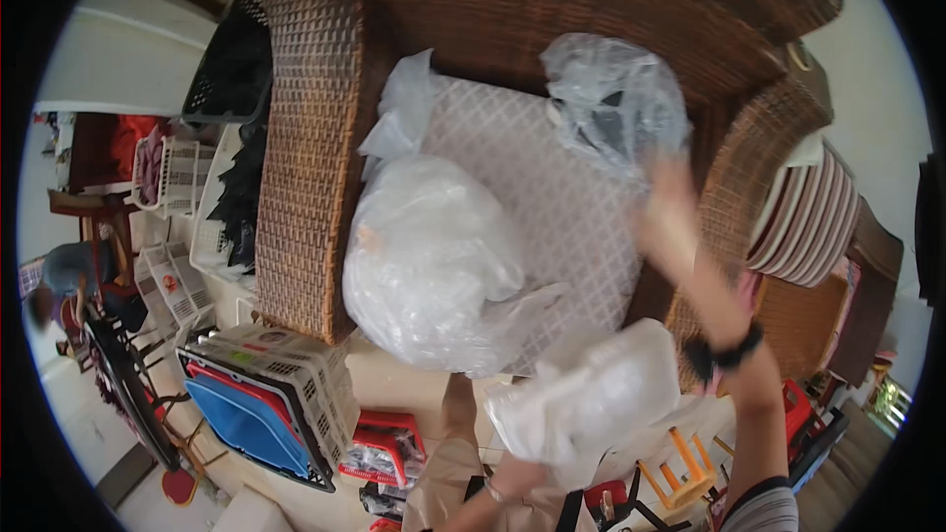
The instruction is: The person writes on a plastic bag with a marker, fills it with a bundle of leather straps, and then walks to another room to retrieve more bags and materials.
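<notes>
A white plastic bundle [601,394], blurred, is held up in front of the wicker chair by my left hand [517,476], whose fingers are partly hidden by it. My right hand [665,212], smeared by motion, reaches over the seat beside a clear plastic bag [616,103] with dark things inside. Whether that hand touches the bag I cannot tell. On the patterned grey cushion [581,227] rests a big, puffy white plastic bag [424,256], its contents not plain to see. Another translucent bag [404,108] leans by the left armrest.
The brown wicker chair [305,167] has high arms on both sides. Stacked crates and a blue tray [241,424] stand at lower left, near a red basket [389,448]. A yellow stool [680,473] is at lower right, a striped cushion [808,212] beyond the right arm. A person [79,276] sits far left.
</notes>
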The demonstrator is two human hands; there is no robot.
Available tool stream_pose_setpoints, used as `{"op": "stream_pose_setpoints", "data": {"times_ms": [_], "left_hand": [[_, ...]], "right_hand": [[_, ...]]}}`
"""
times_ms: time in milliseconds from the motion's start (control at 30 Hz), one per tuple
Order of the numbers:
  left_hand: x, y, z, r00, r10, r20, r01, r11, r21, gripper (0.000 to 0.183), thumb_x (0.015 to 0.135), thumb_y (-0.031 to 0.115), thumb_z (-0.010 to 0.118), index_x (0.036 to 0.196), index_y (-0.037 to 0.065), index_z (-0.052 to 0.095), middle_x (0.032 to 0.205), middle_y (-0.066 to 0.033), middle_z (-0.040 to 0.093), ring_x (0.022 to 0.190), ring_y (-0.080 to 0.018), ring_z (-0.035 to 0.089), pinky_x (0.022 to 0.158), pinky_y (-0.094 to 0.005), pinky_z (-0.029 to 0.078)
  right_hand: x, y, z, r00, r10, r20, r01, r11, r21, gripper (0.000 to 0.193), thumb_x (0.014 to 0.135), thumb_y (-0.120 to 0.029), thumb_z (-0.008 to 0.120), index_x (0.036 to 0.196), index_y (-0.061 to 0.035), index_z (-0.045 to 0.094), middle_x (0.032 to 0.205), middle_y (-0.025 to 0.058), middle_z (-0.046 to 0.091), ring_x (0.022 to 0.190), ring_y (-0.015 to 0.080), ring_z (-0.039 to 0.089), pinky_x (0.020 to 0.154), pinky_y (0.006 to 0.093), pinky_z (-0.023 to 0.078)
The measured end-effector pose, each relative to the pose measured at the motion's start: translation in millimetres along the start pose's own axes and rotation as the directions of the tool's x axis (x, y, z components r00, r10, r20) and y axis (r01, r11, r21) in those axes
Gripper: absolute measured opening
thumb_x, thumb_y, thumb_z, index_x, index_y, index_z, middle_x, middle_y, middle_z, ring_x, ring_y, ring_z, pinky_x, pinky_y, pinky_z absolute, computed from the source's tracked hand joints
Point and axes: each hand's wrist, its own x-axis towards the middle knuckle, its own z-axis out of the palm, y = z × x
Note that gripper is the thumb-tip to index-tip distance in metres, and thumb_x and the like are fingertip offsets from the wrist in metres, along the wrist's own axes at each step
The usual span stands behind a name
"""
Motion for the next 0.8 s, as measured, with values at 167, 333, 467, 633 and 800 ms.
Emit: {"op": "stream_pose_setpoints", "data": {"times_ms": [167, 333, 467, 633, 800], "left_hand": [[-34, 34, -42, 0.959, -0.006, 0.284, 0.113, 0.925, -0.362, 0.039, 0.077, 0.019, 0.066, 0.114, 0.007, 0.061, 0.103, -0.0131, 0.063, 0.087, -0.0278, 0.062, 0.077, -0.0366, 0.050], [-10, 48, -85, 0.933, -0.008, 0.361, 0.084, 0.977, -0.194, 0.041, 0.070, 0.012, 0.064, 0.110, 0.016, 0.066, 0.114, -0.0096, 0.062, 0.086, -0.0275, 0.063, 0.075, -0.0394, 0.051], [-7, 56, -99, 0.979, -0.072, 0.191, 0.081, 0.996, -0.044, 0.038, 0.071, 0.012, 0.063, 0.109, 0.016, 0.066, 0.126, -0.0128, 0.054, 0.091, -0.0285, 0.063, 0.077, -0.0400, 0.052], [14, 85, -98, 0.972, 0.045, 0.231, -0.057, 0.997, 0.046, 0.040, 0.071, 0.011, 0.063, 0.111, 0.014, 0.065, 0.124, -0.0144, 0.055, 0.103, -0.0311, 0.059, 0.080, -0.0393, 0.052], [-13, 64, -104, 0.825, 0.035, 0.564, 0.120, 0.964, -0.236, 0.055, 0.063, 0.021, 0.069, 0.117, 0.011, 0.060, 0.111, -0.0150, 0.062, 0.104, -0.0332, 0.058, 0.084, -0.0428, 0.050]], "right_hand": [[143, 105, 60, 0.998, -0.015, -0.058, 0.001, 0.972, -0.233, 0.070, 0.068, 0.001, 0.068, 0.132, -0.0128, 0.044, 0.129, 0.0182, 0.043, 0.117, 0.0353, 0.044, 0.093, 0.0443, 0.042], [64, 116, 109, 0.998, 0.024, -0.062, 0.003, 0.918, 0.397, 0.026, 0.084, -0.008, 0.057, 0.110, -0.0063, 0.059, 0.098, 0.0152, 0.060, 0.092, 0.0294, 0.060, 0.080, 0.0376, 0.049], [-45, -60, -75, 0.565, -0.217, 0.796, 0.118, 0.976, 0.182, 0.025, 0.069, -0.007, 0.060, 0.095, -0.0076, 0.060, 0.095, 0.0109, 0.061, 0.080, 0.0286, 0.063, 0.068, 0.0391, 0.054], [-91, -101, -154, 0.305, -0.626, 0.718, -0.555, 0.496, 0.668, 0.022, 0.082, -0.016, 0.060, 0.102, -0.0061, 0.059, 0.090, 0.0142, 0.057, 0.081, 0.0298, 0.059, 0.072, 0.0359, 0.049], [18, 28, -9, 0.844, 0.211, 0.494, -0.450, 0.780, 0.436, 0.048, 0.077, -0.023, 0.073, 0.115, -0.0020, 0.054, 0.111, 0.0176, 0.056, 0.102, 0.0315, 0.057, 0.087, 0.0398, 0.048]]}}
